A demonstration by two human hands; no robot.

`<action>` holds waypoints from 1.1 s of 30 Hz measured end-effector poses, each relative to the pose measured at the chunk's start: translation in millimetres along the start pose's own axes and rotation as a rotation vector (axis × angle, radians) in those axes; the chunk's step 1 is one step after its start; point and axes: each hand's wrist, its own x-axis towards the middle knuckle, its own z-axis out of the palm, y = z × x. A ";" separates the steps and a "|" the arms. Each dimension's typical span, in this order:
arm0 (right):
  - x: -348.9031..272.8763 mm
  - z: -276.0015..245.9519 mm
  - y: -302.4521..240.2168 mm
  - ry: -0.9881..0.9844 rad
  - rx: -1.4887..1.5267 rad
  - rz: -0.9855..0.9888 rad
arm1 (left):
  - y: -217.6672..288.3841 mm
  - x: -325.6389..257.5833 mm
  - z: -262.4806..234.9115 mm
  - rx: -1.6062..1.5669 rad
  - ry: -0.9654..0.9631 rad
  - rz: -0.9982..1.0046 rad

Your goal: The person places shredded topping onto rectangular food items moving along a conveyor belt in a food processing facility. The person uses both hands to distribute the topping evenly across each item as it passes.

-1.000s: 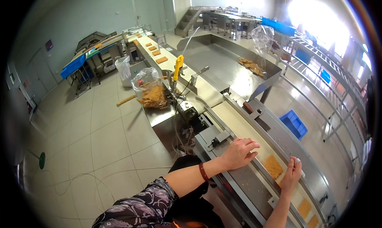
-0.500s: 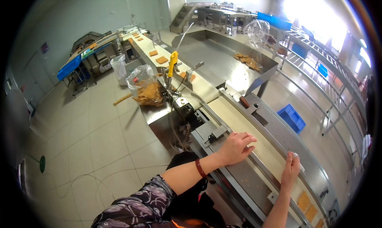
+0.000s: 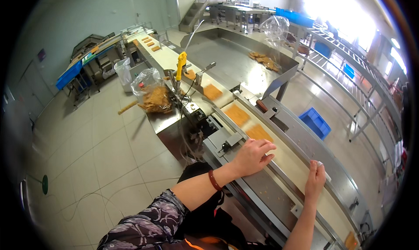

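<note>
The left hand lies palm down, fingers loosely spread, on the near steel rail of the long cream conveyor belt, holding nothing. The right hand rests on the belt's far edge, fingers curled around a small white object too small to identify. Just up the belt from the left hand lies a flat orange-brown rectangular wafer sheet, a second sheet beyond it. A clear plastic bag of broken brown pieces sits beside the belt's near side. A blue plastic crate stands on the floor past the far rail.
</note>
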 end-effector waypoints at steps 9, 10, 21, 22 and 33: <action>0.6 0.7 4.1 0.009 -0.002 -0.035 | -0.5 -1.5 0.5 0.002 -0.003 0.003; 0.5 0.9 4.3 0.014 0.002 -0.046 | 0.0 -1.2 0.1 0.001 -0.007 0.000; 1.2 0.8 10.6 -0.001 0.034 -0.061 | -1.9 -1.8 2.8 0.012 0.012 0.012; 1.1 0.9 10.7 -0.004 0.037 -0.064 | -2.4 -2.0 3.5 0.017 0.024 0.021; 0.5 0.8 8.9 -0.014 0.046 -0.053 | -0.2 -1.5 2.8 0.015 -0.006 0.002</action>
